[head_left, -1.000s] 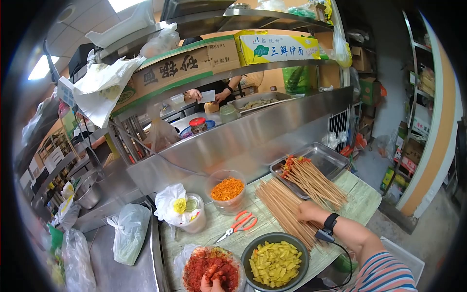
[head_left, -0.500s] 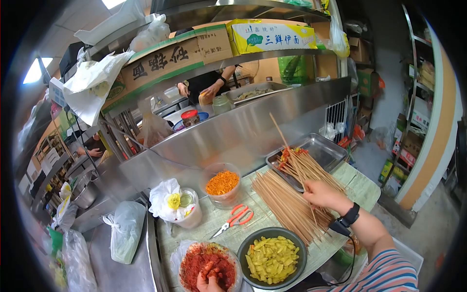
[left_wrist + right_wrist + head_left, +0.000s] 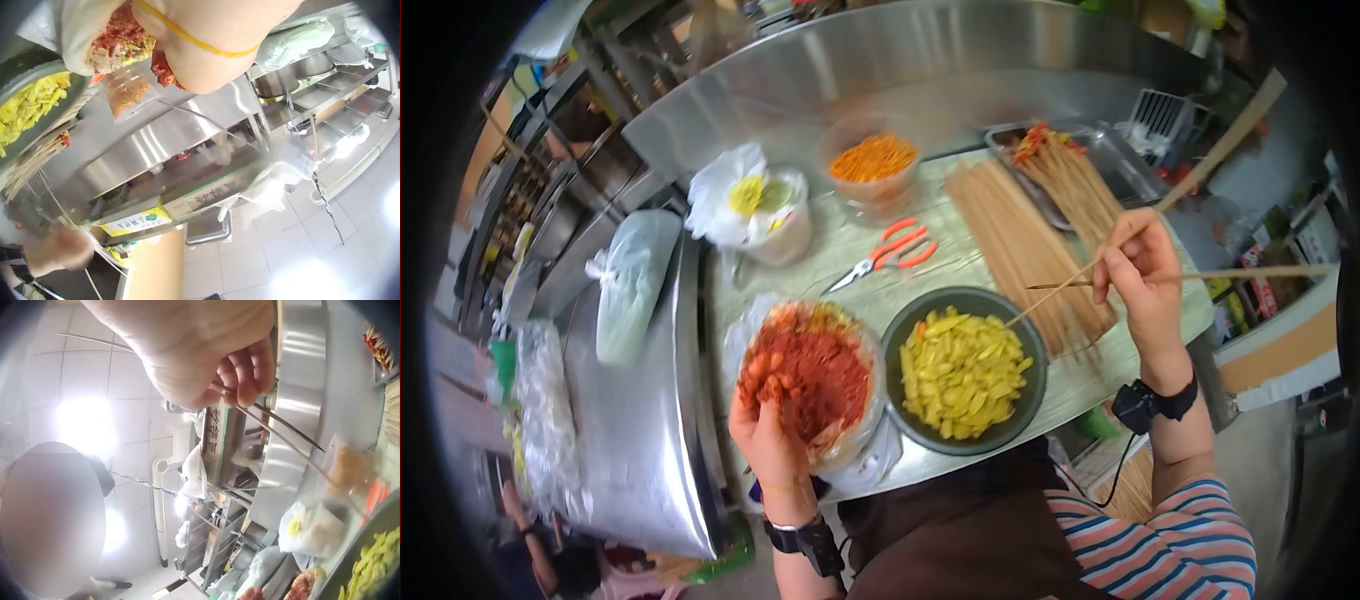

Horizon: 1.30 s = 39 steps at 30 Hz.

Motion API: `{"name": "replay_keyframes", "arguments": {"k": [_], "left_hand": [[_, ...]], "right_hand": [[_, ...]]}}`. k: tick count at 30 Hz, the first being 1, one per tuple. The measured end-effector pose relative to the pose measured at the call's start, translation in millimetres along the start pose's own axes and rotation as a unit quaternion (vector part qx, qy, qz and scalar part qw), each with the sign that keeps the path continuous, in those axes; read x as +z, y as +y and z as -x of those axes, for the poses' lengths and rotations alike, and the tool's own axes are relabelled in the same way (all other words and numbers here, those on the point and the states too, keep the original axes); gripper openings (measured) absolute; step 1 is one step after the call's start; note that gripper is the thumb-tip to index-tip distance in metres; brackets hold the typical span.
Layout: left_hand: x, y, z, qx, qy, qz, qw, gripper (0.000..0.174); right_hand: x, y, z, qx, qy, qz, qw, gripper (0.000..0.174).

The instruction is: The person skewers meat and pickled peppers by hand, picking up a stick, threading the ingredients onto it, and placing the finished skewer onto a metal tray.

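Has a pale green wood-grain counter (image 3: 835, 235) in front of a broad, shiny stainless-steel panel (image 3: 800, 100), with a silver metal worktop (image 3: 640, 450) on the left and a grey floor (image 3: 1265, 490) at lower right. Includes steel shelving (image 3: 334, 94) and a smooth orange-tan wall panel (image 3: 164, 265) in the left wrist view. Shows overhead a white square-tiled ceiling (image 3: 44, 394), glaring with blurred white lights (image 3: 87, 425).

The skewers (image 3: 1022, 245) look like pale, matt wood, while the red paste (image 3: 825, 375) is rough and moist. The back panel (image 3: 800, 85) is smooth, glossy metal, above a matt green-grey surface (image 3: 835, 225) with a streaked finish. The scissors (image 3: 862, 268) pair metal blades with orange plastic-looking handles; the striped sleeve (image 3: 1190, 535) is soft cloth.
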State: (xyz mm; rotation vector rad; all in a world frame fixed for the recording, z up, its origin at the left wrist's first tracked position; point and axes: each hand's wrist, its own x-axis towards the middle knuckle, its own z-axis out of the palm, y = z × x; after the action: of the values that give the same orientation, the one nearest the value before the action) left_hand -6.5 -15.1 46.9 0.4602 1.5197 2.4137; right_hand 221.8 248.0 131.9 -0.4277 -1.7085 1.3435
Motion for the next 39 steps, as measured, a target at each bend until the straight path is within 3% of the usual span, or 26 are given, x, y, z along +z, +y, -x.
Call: {"name": "replay_keyframes", "arguments": {"k": [4,6,7,8,10,11,13,14,16,20,23,25,26,29,32,34,36,38,39], "left_hand": [[-27,7,-10,-0.019,-0.025,-0.058,0.998,0.031],[-37,1,-13,-0.023,-0.077,-0.190,0.979,0.027],[-40,0,-14,0.051,-0.101,-0.352,0.929,0.022],[-42,-1,-13,0.123,-0.123,-0.500,0.848,0.017],[-41,1,-10,0.168,-0.167,-0.618,0.750,0.021],[-39,2,-9,0.167,-0.168,-0.620,0.748,0.021],[-35,2,-7,0.158,-0.302,-0.625,0.702,0.023],[-32,3,-6,0.158,-0.302,-0.626,0.701,0.023],[-27,3,-4,0.166,-0.320,-0.668,0.651,0.020],[-21,-5,-9,0.193,-0.315,-0.671,0.644,0.020],[-27,-14,-16,0.194,-0.261,-0.653,0.684,0.019],[-45,-18,-22,0.072,-0.184,-0.553,0.809,0.020],[-50,-16,-27,0.071,-0.184,-0.553,0.809,0.020],[-57,-10,-38,0.234,-0.148,-0.650,0.708,0.021],[-53,2,-39,0.195,-0.115,-0.695,0.682,0.024],[-52,7,-40,0.172,-0.105,-0.704,0.681,0.028],[-53,10,-41,0.209,-0.076,-0.645,0.731,0.033],[-48,13,-37,0.235,-0.086,-0.619,0.745,0.030],[-47,16,-32,0.204,-0.143,-0.613,0.750,0.025]], "right_hand": [[7,16,23,0.037,-0.042,-0.043,0.998,0.003],[8,24,32,0.071,-0.059,-0.095,0.991,0.012],[8,28,35,0.075,-0.057,-0.099,0.991,0.012],[8,32,38,0.086,-0.050,-0.100,0.990,0.019],[7,36,45,0.102,-0.043,-0.103,0.988,0.026],[7,37,47,0.105,-0.026,-0.105,0.989,0.028],[6,38,50,0.108,-0.009,-0.109,0.988,0.030],[5,38,51,0.108,-0.005,-0.114,0.988,0.030],[4,39,52,0.109,-0.001,-0.120,0.987,0.030],[8,40,55,0.131,-0.007,-0.128,0.983,0.031],[10,42,56,0.135,-0.012,-0.134,0.982,0.031],[11,43,57,0.132,-0.015,-0.138,0.982,0.031],[11,43,57,0.137,-0.014,-0.138,0.981,0.031],[13,45,57,0.145,-0.015,-0.139,0.979,0.031],[16,47,57,0.151,-0.018,-0.143,0.978,0.031],[17,47,57,0.154,-0.017,-0.145,0.977,0.031],[17,46,57,0.147,-0.013,-0.141,0.979,0.031],[16,46,58,0.149,-0.011,-0.139,0.979,0.031],[16,46,58,0.150,-0.009,-0.138,0.979,0.031]]}}
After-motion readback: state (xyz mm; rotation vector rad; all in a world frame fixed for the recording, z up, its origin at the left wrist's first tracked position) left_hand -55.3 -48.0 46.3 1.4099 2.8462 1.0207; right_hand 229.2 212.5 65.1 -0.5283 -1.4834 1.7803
